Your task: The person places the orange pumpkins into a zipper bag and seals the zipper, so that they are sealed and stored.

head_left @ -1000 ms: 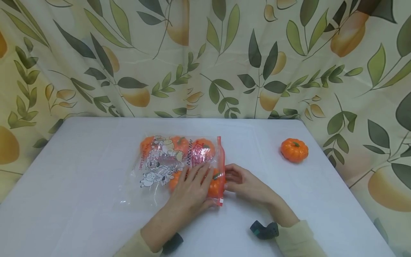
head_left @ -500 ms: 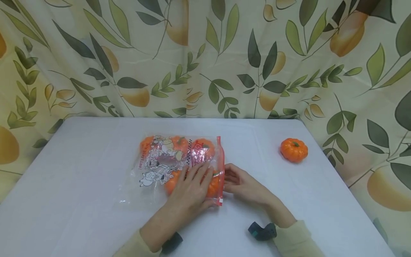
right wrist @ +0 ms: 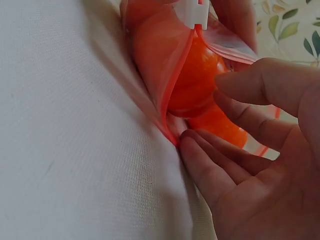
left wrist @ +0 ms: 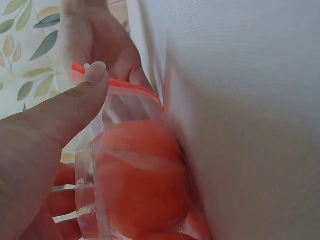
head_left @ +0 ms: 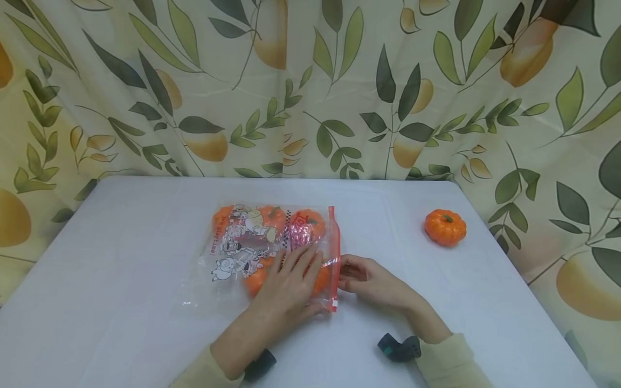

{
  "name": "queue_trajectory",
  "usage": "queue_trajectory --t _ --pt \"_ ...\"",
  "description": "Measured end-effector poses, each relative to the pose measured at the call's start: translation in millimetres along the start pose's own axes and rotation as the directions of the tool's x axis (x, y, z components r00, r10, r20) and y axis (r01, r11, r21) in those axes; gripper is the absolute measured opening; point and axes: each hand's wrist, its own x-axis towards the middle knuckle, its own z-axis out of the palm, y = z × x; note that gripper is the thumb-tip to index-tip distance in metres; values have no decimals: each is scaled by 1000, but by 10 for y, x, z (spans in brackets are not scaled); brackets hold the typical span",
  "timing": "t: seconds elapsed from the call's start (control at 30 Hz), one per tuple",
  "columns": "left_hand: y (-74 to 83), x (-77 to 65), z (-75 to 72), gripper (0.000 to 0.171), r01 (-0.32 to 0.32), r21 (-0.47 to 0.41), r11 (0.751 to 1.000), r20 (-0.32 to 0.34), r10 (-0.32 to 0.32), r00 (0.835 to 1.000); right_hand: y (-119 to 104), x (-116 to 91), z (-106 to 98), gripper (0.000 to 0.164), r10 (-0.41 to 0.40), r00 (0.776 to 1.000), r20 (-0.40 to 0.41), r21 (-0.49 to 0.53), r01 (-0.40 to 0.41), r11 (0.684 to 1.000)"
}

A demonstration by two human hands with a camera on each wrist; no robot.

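Observation:
A clear zip bag (head_left: 237, 293) with printed cartoons and a red zip edge (head_left: 335, 258) lies on the white table, holding several small orange toy pumpkins. My left hand (head_left: 288, 285) rests over its lower part with fingers stretched, partly hiding two pumpkins. In the left wrist view, the left thumb (left wrist: 75, 110) lies by the red edge. At the bag's parted mouth is my right hand (head_left: 373, 280). The right wrist view has its fingers (right wrist: 205, 165) at the red rims, just short of a pumpkin (right wrist: 197, 75) inside; a white slider (right wrist: 197, 14) sits on the zip.
Another orange toy pumpkin (head_left: 444, 227) stands alone on the table's right side. A white cloth covers the table (head_left: 121, 242), and a leaf-and-fruit patterned curtain (head_left: 310, 91) hangs behind it. Dark wrist devices (head_left: 400, 347) sit at both sleeves.
Inside the bag, the lower pumpkins have shifted slightly left. My right hand has dipped a little at the mouth, while my left hand stays nearly still on the bag.

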Motion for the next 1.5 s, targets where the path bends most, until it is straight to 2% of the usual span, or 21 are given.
queue_trajectory --t 0.17,0.33,0.43,0.67,0.8,0.93,1.07,1.2,1.5 --pt "0 -12 -14 98 -7 10 1000 -6 7 1000 2 14 21 47 -44 999 18 -38 45 998" --pt "11 -14 -24 98 1 2 1000 2 -1 1000 14 23 43 43 -94 995 29 -126 97 987" --pt "17 -12 -22 100 6 -7 1000 7 -6 1000 12 15 39 43 -84 996 26 -149 87 985" --pt "13 -1 -23 100 13 -20 1000 24 -12 1000 -5 -38 -98 39 -41 997 -59 -85 36 996" --pt "8 5 -18 101 22 -25 999 51 -20 998 -24 -96 -216 40 -34 990 -135 -113 19 993" --pt "11 12 -17 101 31 -22 999 73 -29 997 -54 -153 -335 40 -38 972 -230 -191 -7 982" --pt "11 15 -16 100 34 -28 999 84 -32 996 -82 -212 -454 37 -50 945 -325 -273 -43 961" --pt "9 7 -14 100 23 -8 1000 81 -22 997 -118 -257 -547 36 -41 915 -401 -304 -91 948" --pt "-9 -1 1 100 19 6 1000 87 -20 996 -186 -361 -725 37 -34 873 -486 -382 -177 907"
